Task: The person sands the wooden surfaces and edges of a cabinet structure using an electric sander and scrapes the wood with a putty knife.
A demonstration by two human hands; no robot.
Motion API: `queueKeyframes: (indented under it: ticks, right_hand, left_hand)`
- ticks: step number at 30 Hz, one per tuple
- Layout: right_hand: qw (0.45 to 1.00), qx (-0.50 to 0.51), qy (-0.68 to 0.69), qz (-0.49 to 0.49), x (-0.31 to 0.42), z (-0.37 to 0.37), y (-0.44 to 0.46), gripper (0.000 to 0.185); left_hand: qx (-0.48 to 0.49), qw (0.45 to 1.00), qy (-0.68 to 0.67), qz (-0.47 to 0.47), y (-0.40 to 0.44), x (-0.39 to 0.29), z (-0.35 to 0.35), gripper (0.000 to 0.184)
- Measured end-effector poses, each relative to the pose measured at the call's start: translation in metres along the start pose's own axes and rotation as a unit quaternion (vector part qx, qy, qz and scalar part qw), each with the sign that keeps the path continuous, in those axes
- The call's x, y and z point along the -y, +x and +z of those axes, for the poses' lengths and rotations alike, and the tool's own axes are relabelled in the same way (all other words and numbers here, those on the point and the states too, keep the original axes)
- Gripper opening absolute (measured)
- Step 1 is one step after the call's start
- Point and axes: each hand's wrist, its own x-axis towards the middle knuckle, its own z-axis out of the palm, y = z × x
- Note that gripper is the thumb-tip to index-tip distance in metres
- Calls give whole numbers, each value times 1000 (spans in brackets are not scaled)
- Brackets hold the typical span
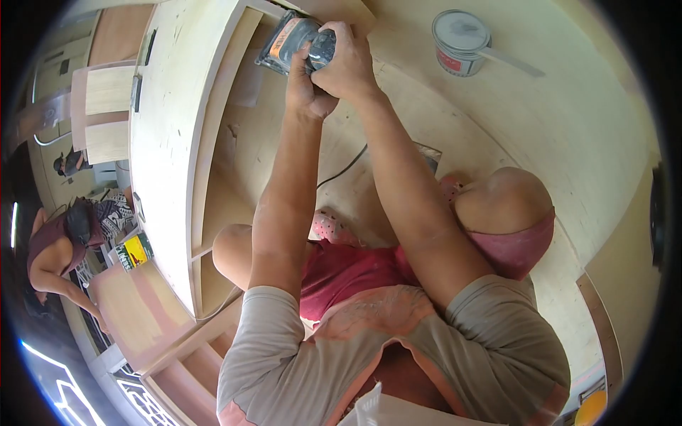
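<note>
Both of my hands grip a dark electric sander [285, 44] with an orange label, held at arm's length at the top of the view. My left hand [310, 92] wraps around its near side, while my right hand [348, 62] closes over its rear end. The sander's flat pad lies at the edge of a pale wooden cabinet frame [233, 50]; whether it touches the wood I cannot tell. A black cord [343, 170] shows between my forearms. Part of the sander is hidden behind my fingers.
A paint can [462, 62] with a flat stick [513, 62] across it stands at upper right. My bent knees are inside the wooden enclosure. At left, another person [67, 241] bends near a yellow-and-green box [133, 252] and a wooden panel [138, 305].
</note>
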Motion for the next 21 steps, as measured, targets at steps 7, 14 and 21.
queueKeyframes:
  ticks: [7, 14, 21]
  right_hand:
    - [1000, 8, -2, 1, 12, -8, 2, 65]
    - [991, -27, 1, -133, 31, -17, 12, 61]
    - [976, -56, 22, -210, 53, -21, 17, 50]
  left_hand:
    - [4, 1000, -12, 17, -8, -3, 13, 40]
    - [49, 997, 1, 64, -22, -19, 37, 41]
    - [54, 996, -41, 65, -32, -29, 51, 41]
